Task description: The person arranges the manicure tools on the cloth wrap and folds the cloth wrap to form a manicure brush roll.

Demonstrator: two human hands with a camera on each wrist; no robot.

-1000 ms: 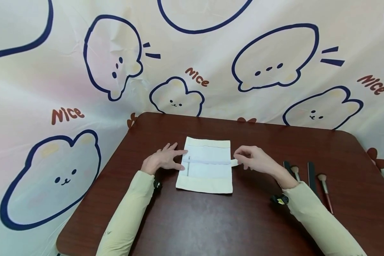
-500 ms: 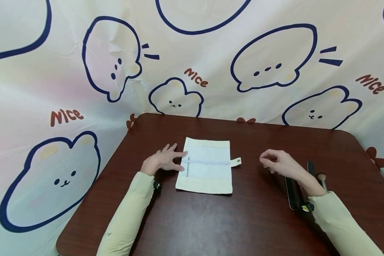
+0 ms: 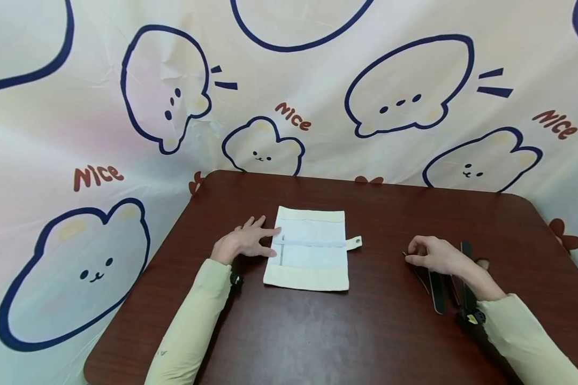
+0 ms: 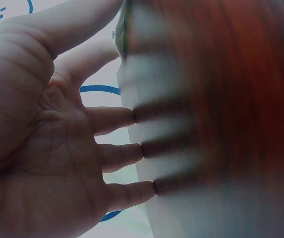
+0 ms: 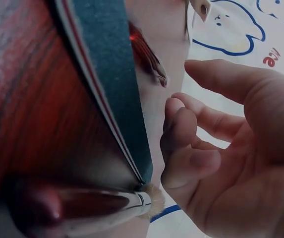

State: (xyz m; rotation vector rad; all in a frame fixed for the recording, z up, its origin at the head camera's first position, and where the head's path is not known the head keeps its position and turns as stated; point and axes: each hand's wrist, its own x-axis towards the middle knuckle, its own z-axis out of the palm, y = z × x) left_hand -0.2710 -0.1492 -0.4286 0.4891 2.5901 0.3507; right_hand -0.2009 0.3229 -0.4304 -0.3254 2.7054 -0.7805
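Observation:
A white cloth pouch (image 3: 313,256) lies opened flat on the table, with a zip near its left side and a snap strap (image 3: 354,244) sticking out to the right. My left hand (image 3: 243,241) rests at its left edge, fingers spread, thumb and index finger touching the cloth. Over on the right, my right hand (image 3: 438,256) is low with loosely bent fingers. Beside its fingertips is a slim shiny tool (image 5: 146,52) resembling tweezers. In the right wrist view, thumb and index finger stand apart around its end; contact is not seen.
Dark nail files (image 3: 435,297) lie under and beside the right hand. A makeup brush (image 5: 97,203) with a red handle lies there too, mostly hidden by the arm in the head view. The brown table (image 3: 289,342) meets a printed curtain (image 3: 327,80) at the back.
My right hand has left the pouch's strap and moved right and slightly nearer, down to the tools. The strap now lies uncovered. My left hand has stayed on the pouch.

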